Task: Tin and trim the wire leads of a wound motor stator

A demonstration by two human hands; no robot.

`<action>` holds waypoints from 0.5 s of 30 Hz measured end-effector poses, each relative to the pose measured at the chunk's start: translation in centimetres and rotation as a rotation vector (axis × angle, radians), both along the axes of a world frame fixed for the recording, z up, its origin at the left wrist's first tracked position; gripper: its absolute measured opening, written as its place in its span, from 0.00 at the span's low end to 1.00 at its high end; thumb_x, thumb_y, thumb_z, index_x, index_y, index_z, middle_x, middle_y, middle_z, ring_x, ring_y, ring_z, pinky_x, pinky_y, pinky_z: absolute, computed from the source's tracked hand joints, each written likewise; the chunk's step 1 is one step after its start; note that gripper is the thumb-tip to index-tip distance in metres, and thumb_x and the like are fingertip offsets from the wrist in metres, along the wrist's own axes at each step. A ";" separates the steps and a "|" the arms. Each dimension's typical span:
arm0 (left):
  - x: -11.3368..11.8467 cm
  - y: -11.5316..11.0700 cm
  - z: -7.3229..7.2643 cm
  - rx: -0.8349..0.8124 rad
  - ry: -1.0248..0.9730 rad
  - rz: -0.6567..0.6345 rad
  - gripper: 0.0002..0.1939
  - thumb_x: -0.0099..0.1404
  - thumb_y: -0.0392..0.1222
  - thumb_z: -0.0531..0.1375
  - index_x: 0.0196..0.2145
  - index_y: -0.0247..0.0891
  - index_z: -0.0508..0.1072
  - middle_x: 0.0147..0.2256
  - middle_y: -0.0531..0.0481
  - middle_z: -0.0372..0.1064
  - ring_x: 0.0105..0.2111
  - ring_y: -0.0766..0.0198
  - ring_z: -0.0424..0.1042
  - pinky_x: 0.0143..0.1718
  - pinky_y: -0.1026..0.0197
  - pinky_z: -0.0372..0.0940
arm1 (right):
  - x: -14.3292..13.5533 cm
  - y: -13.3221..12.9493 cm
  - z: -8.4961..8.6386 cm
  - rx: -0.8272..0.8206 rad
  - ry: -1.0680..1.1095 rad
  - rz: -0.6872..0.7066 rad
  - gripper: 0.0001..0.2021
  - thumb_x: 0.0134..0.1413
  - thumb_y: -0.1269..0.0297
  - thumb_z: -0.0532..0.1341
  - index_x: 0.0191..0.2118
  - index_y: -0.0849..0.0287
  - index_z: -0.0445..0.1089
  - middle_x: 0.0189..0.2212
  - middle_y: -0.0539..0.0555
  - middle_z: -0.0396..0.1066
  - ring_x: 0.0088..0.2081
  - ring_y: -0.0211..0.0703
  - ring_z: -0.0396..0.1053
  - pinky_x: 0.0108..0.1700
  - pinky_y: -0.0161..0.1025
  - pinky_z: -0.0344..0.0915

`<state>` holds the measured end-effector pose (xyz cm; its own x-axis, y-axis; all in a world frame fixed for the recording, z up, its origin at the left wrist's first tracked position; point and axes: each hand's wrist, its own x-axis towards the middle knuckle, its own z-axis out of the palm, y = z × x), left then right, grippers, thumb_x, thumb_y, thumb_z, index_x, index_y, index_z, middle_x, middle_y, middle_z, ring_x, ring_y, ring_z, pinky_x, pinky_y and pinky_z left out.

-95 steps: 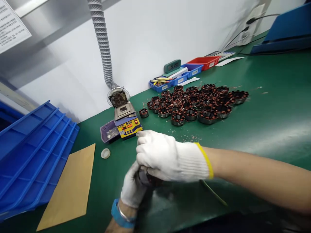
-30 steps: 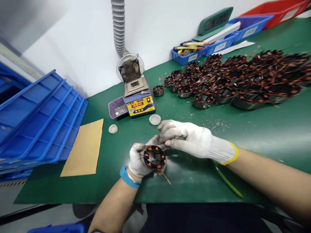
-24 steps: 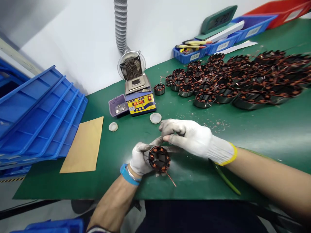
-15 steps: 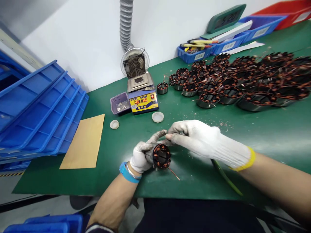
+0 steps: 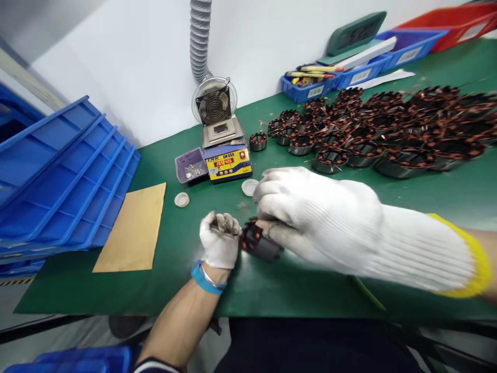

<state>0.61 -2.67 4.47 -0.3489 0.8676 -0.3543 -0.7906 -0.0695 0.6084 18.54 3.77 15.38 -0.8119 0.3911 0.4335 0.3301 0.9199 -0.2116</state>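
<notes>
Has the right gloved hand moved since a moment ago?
Yes. The right hand now reaches closer to the white cap, covering the stator.

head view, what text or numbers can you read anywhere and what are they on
"269 426" in red digits, on the yellow solder pot display.
"CM 558", roughly, printed above that display; the brand beside it is too blurred.
White labels on the blue bins: too small to read.
Green clock: digits not legible.

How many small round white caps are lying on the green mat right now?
2. One white cap lies between the brown sheet and the purple tray. The other white cap sits in front of the yellow-faced unit, partly covered by the right hand. More may be hidden.
</notes>
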 end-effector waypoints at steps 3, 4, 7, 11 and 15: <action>0.0 0.5 -0.1 -0.134 -0.069 -0.234 0.19 0.70 0.55 0.61 0.26 0.41 0.74 0.22 0.52 0.68 0.25 0.60 0.72 0.35 0.58 0.69 | -0.5 -0.4 1.4 0.034 0.015 0.060 0.07 0.60 0.61 0.65 0.31 0.55 0.75 0.36 0.58 0.79 0.46 0.56 0.76 0.48 0.48 0.69; 0.2 0.5 0.0 -0.157 -0.088 -0.373 0.20 0.71 0.58 0.60 0.32 0.40 0.77 0.25 0.49 0.73 0.28 0.57 0.75 0.36 0.57 0.70 | -0.6 -0.4 1.5 0.029 0.011 0.060 0.07 0.59 0.61 0.66 0.31 0.55 0.76 0.38 0.58 0.79 0.47 0.57 0.76 0.49 0.48 0.69; 0.5 -0.3 1.1 -0.130 -0.103 -0.686 0.26 0.74 0.61 0.54 0.39 0.36 0.81 0.27 0.44 0.77 0.28 0.53 0.77 0.31 0.56 0.70 | -0.5 0.3 1.4 0.015 -0.008 0.047 0.07 0.59 0.61 0.67 0.31 0.55 0.76 0.40 0.59 0.80 0.48 0.58 0.76 0.51 0.50 0.70; -0.5 -0.9 3.1 0.024 -0.130 -0.370 0.27 0.77 0.56 0.49 0.35 0.38 0.81 0.37 0.43 0.82 0.36 0.54 0.81 0.42 0.52 0.75 | -0.4 1.0 1.2 0.004 0.009 0.048 0.08 0.62 0.59 0.66 0.32 0.55 0.78 0.38 0.59 0.80 0.47 0.57 0.76 0.51 0.50 0.70; -1.6 -0.1 2.6 0.059 -0.162 -0.097 0.37 0.73 0.72 0.49 0.22 0.40 0.72 0.32 0.44 0.77 0.39 0.52 0.80 0.51 0.48 0.74 | -1.1 0.4 1.4 0.037 0.023 0.067 0.08 0.63 0.59 0.65 0.34 0.54 0.79 0.38 0.57 0.80 0.46 0.55 0.76 0.49 0.47 0.71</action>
<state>-0.98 -2.82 7.06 -0.2051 0.9152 -0.3469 -0.8825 -0.0197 0.4699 17.44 4.21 16.82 -0.8257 0.3192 0.4651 0.2626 0.9472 -0.1839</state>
